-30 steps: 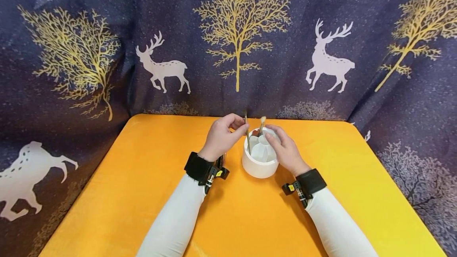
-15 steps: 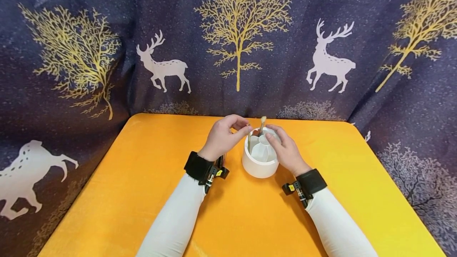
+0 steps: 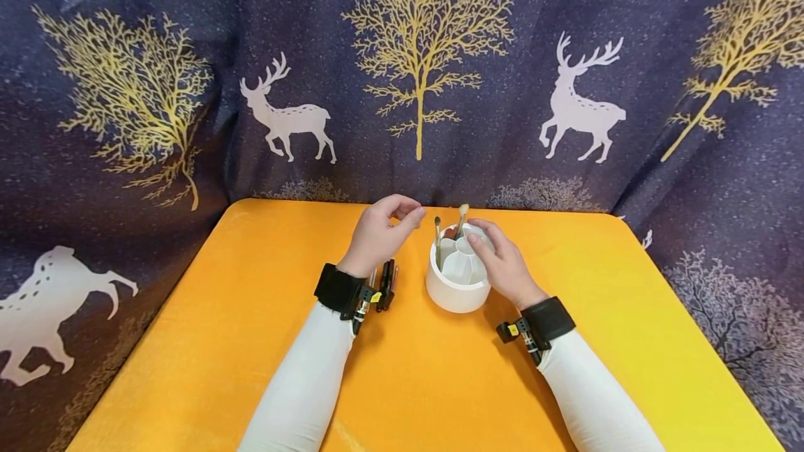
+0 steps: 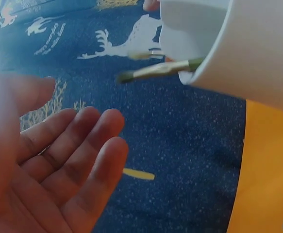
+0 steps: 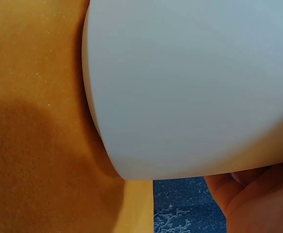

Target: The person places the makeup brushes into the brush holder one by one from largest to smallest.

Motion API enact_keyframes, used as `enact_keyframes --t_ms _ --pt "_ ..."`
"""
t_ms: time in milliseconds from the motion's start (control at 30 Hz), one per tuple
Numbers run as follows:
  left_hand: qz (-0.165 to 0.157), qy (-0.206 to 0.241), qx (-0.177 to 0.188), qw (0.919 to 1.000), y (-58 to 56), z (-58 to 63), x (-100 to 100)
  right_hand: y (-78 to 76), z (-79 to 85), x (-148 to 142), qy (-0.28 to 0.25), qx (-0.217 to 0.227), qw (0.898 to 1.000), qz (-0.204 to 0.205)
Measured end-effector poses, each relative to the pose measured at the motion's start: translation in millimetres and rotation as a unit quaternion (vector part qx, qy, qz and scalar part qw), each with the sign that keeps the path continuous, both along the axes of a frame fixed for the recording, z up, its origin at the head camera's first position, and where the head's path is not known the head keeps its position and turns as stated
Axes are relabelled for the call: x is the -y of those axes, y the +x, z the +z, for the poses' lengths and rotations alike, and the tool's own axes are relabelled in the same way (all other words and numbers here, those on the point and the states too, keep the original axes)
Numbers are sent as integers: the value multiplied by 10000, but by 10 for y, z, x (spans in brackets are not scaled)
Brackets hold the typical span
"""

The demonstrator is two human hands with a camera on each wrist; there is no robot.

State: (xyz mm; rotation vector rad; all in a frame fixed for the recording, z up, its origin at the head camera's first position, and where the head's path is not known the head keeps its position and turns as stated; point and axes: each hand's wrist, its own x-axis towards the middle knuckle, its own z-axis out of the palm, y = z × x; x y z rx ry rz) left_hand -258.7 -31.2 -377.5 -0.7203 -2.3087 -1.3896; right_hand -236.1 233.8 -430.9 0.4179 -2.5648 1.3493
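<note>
A white round brush holder [image 3: 457, 297] with petal-shaped compartments stands upright on the table. My right hand [image 3: 507, 269] holds its right side, thumb at the rim and fingers round the back; in the right wrist view the holder's wall [image 5: 180, 92] hides most of that hand. A dark-tipped makeup brush [image 3: 437, 237] leans bristles up in the left compartment. Behind it stands a pale-tipped brush [image 3: 463, 217], beside something red [image 3: 449, 233]. Left of the holder, my left hand [image 3: 380, 234] hovers with loosely bent fingers and nothing in them; the left wrist view shows its bare palm [image 4: 58, 189].
Several slim dark pen-like items [image 3: 386, 286] lie on the orange table [image 3: 414, 382] beside my left wrist. A dark blue curtain [image 3: 377, 180] with deer and trees hangs right behind the table's far edge.
My left hand lowered the dark-tipped brush into the holder's left compartment, let go of it and drew back to the left, uncovering the pen-like items. My right hand stayed on the holder.
</note>
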Motion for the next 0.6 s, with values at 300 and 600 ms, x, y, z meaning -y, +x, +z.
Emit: enact_keyframes --t_ms 300,600 --pt "45 348 13 9994 -79 -55 150 -4 -8 -1 -30 -9 10000 37" --pt "159 803 352 9960 -171 -123 307 -17 -24 -5 -33 -46 10000 -22"
